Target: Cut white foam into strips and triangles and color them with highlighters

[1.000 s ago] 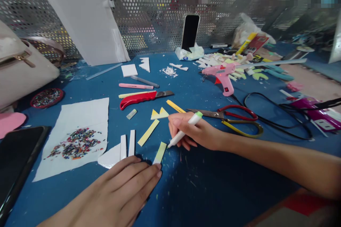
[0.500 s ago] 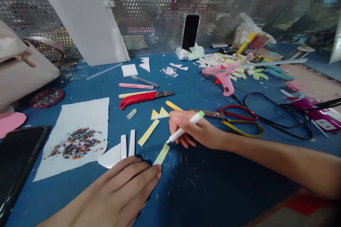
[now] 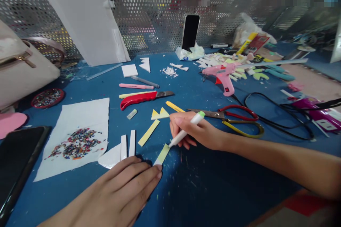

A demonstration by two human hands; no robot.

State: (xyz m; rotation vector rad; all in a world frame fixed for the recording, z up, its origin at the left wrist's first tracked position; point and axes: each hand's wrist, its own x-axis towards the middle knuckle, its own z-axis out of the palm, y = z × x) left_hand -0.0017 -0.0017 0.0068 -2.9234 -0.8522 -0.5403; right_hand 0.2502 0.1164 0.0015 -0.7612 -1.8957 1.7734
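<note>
My right hand (image 3: 193, 127) grips a white marker (image 3: 186, 131) with a green end, its tip at the upper right edge of a small strip (image 3: 163, 154). That strip is yellow-green on its upper part and pale near my fingers. My left hand (image 3: 125, 188) lies flat, fingers stretched out, its fingertips on the strip's lower end. Just beyond lies a yellow-green strip (image 3: 149, 133). Two white strips (image 3: 132, 143) rest by my left fingers, one over a white rounded piece (image 3: 109, 156). A zigzag piece (image 3: 160, 114) with yellow points lies farther back.
Scissors (image 3: 220, 114) lie beyond my right hand, near a pink glue gun (image 3: 223, 74) with a black cable. A red-handled knife (image 3: 141, 98) is at the centre. Paper with colourful bits (image 3: 99, 113) and a dark phone (image 3: 21, 163) are left. A phone (image 3: 190, 32) stands behind.
The marker tip has shifted slightly right and down along the strip's end. My left hand and the strip have stayed in place.
</note>
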